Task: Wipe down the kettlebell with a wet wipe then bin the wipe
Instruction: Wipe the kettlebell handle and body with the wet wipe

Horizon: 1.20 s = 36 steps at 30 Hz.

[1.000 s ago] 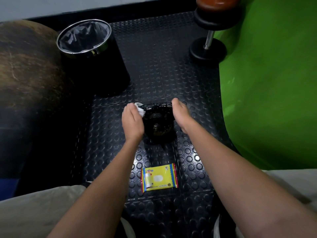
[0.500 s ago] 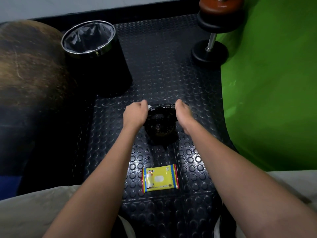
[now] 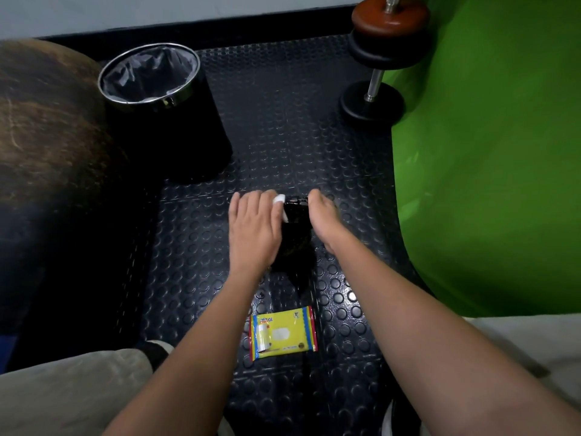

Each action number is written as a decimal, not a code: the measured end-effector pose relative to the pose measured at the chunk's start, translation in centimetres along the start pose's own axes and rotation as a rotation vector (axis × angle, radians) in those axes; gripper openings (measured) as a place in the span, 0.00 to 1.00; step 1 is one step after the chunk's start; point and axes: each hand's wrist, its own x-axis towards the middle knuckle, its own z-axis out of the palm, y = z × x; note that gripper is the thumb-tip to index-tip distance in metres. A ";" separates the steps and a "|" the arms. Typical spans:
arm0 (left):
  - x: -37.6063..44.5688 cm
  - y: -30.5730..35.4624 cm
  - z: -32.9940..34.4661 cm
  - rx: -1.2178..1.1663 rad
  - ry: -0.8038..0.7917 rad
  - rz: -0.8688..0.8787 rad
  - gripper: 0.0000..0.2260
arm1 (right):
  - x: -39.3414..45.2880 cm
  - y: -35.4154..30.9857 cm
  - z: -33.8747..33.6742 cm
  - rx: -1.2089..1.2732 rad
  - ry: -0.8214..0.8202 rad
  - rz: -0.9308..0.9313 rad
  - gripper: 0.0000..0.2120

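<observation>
Nearest, a yellow wipes packet point(image 3: 283, 333) lies on the studded floor mat point(image 3: 195, 272). Beyond it stands the black kettlebell point(image 3: 297, 229): the left hand point(image 3: 253, 229) presses a white wipe point(image 3: 279, 199) against it, fingers curled over the wipe; the right hand point(image 3: 325, 220) grips its other side. Farther left of the kettlebell stands the lined bin point(image 3: 151, 77).

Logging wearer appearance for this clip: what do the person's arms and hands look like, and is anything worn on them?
Both forearms are bare up to the frame's bottom edge: no sleeves show. The left hand and right hand carry no gloves, and no watch, band or ring is visible. Light grey cloth covers the knees at the lower corners.
</observation>
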 end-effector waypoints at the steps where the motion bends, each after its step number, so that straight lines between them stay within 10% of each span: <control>1: -0.1 -0.5 0.1 -0.016 0.007 -0.008 0.15 | 0.1 0.1 0.0 0.004 -0.007 -0.006 0.18; 11: 0.7 -1.3 0.9 -0.504 0.106 -0.490 0.16 | 0.5 0.5 0.0 0.062 -0.025 0.003 0.20; 18: 3.3 -3.3 -1.0 -0.838 -0.236 -0.975 0.13 | 0.7 0.4 0.1 0.065 -0.003 -0.015 0.24; 26: 6.9 -1.2 -2.9 -0.120 -0.586 -0.357 0.18 | 0.7 0.5 0.1 0.051 0.010 0.015 0.18; 36: 1.9 2.0 -0.5 0.107 -0.056 0.047 0.17 | 0.0 0.3 -0.2 0.081 0.000 0.020 0.14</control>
